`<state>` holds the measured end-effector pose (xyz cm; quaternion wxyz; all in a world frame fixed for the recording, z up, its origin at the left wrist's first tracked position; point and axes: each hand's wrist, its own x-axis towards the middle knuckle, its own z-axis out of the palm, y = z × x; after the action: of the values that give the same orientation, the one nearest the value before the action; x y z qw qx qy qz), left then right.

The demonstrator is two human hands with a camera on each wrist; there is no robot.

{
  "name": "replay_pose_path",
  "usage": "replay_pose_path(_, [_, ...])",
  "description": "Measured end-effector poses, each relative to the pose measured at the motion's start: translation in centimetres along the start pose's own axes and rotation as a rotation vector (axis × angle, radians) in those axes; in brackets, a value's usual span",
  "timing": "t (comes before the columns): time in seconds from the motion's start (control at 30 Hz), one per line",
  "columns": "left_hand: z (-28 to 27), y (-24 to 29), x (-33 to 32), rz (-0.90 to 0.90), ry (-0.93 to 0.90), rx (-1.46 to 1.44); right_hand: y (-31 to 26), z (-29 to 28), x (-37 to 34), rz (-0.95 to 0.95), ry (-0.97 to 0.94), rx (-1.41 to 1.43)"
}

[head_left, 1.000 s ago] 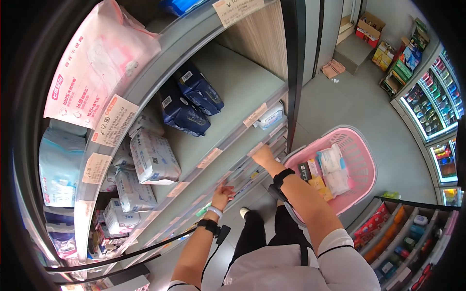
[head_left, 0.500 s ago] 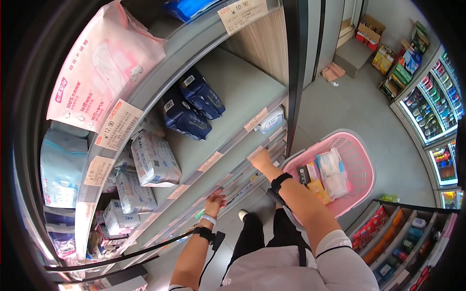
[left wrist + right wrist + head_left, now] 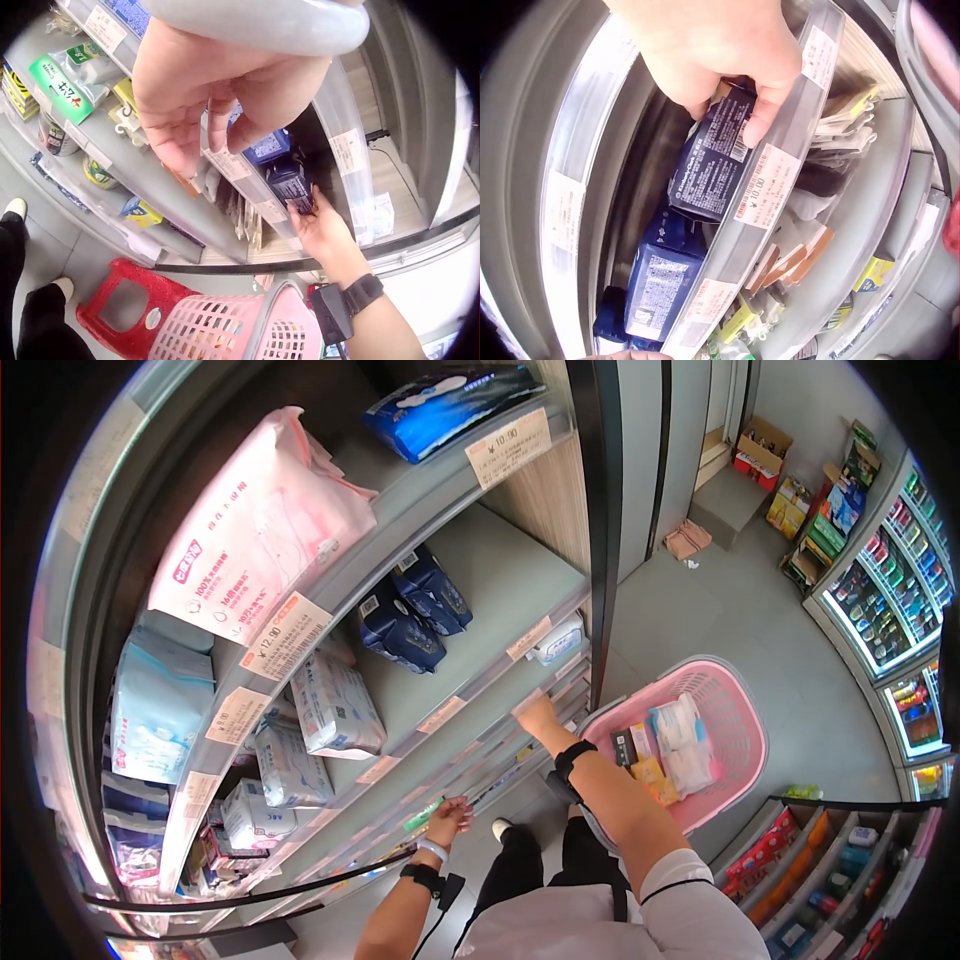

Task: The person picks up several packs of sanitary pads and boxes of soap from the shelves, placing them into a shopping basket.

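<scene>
My right hand reaches into a lower shelf, its fingertips hidden there in the head view. In the right wrist view its thumb and fingers grip the end of a dark blue pack printed with small white text. Another blue pack lies beside it behind the clear shelf lip. My left hand hangs in front of the shelves with loosely curled fingers and nothing in them. From the left wrist, the gripped pack shows at the shelf's front.
A pink basket with several packs inside stands right of my right forearm, on a red stool. Curved shelves with price tags rise on the left, holding a pink pack. Behind me runs a low product rack.
The head view has shifted, so the shelves and basket sit lower in it. My left hand has moved slightly down; my right hand stays at the lower shelf.
</scene>
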<state>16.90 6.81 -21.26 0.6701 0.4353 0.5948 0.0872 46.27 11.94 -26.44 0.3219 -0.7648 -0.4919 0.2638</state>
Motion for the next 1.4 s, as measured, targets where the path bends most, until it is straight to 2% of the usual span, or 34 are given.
replay_pose_path(0.03, [0.0, 0.0, -0.1, -0.004, 0.004, 0.020, -0.1, -0.1, -0.4, -0.009, 0.007, -0.006])
replay_pose_path(0.1, [-0.4, -0.8, -0.1, 0.010, 0.004, 0.014, -0.2, 0.1, -1.5, -0.120, 0.373, 0.267])
replay_pose_path(0.17, [-0.5, -0.9, -0.2, 0.012, 0.004, 0.002, -0.8, -1.6, -3.2, -0.163, 0.574, 0.236])
replay_pose_path(0.23, [-0.6, -0.9, -0.7, 0.028, -0.007, -0.003, -1.8, -6.0, -6.2, 0.159, 0.191, 0.449])
replay_pose_path(0.27, [-0.7, -1.1, -1.0, 0.025, -0.010, -0.004, -2.2, -7.8, -7.1, 0.151, 0.198, 0.443])
replay_pose_path(0.33, [-0.9, -1.7, -1.5, 0.030, -0.011, -0.024, -2.8, -10.6, -8.5, 0.096, 0.374, 0.656])
replay_pose_path(0.37, [-0.9, -2.1, -1.8, -0.001, 0.001, -0.056, -3.5, -11.9, -8.4, 0.092, 0.374, 0.648])
replay_pose_path(0.43, [-0.8, -2.8, -2.3, -0.046, 0.007, -0.106, -5.0, -14.8, -7.0, -0.201, 0.787, 0.138])
replay_pose_path(0.47, [-0.7, -3.2, -2.4, -0.039, 0.002, -0.106, -5.9, -15.6, -6.6, -0.205, 0.795, 0.134])
replay_pose_path(0.53, [-0.4, -3.5, -2.8, -0.054, 0.008, -0.137, -7.7, -16.4, -6.2, -0.064, 0.700, 0.012])
replay_pose_path(0.57, [-0.2, -3.4, -2.9, -0.058, -0.005, -0.141, -7.6, -16.0, -6.1, -0.161, 0.677, -0.046])
replay_pose_path(0.7, [0.4, -2.3, -3.6, -0.039, -0.044, -0.090, -8.7, -15.5, -5.7, -0.162, 0.691, -0.176])
replay_pose_path(0.9, [0.0, -1.5, -3.7, 0.026, -0.035, -0.039, -8.6, -15.1, -3.0, -0.104, 0.654, -0.211])
replay_pose_path(1.0, [0.0, -1.9, -4.2, 0.022, -0.038, -0.034, -8.7, -14.6, -2.9, -0.129, 0.703, -0.189])
replay_pose_path(1.13, [0.3, -2.1, -5.1, -0.003, -0.027, -0.021, -8.2, -14.6, -2.6, -0.070, 0.661, -0.143])
replay_pose_path(1.2, [0.4, -1.9, -5.2, -0.006, -0.036, -0.029, -8.1, -15.2, -3.0, -0.194, 0.677, 0.065])
replay_pose_path(1.23, [0.4, -1.9, -5.1, -0.007, -0.040, -0.027, -8.4, -15.8, -3.9, -0.190, 0.678, 0.062])
replay_pose_path(1.3, [0.3, -2.3, -4.9, -0.014, -0.040, -0.010, -9.3, -16.9, -7.2, -0.317, 0.652, 0.128])
replay_pose_path(1.4, [0.4, -2.6, -4.7, -0.030, -0.045, -0.022, -8.0, -16.4, -12.5, -0.318, 0.709, 0.147])
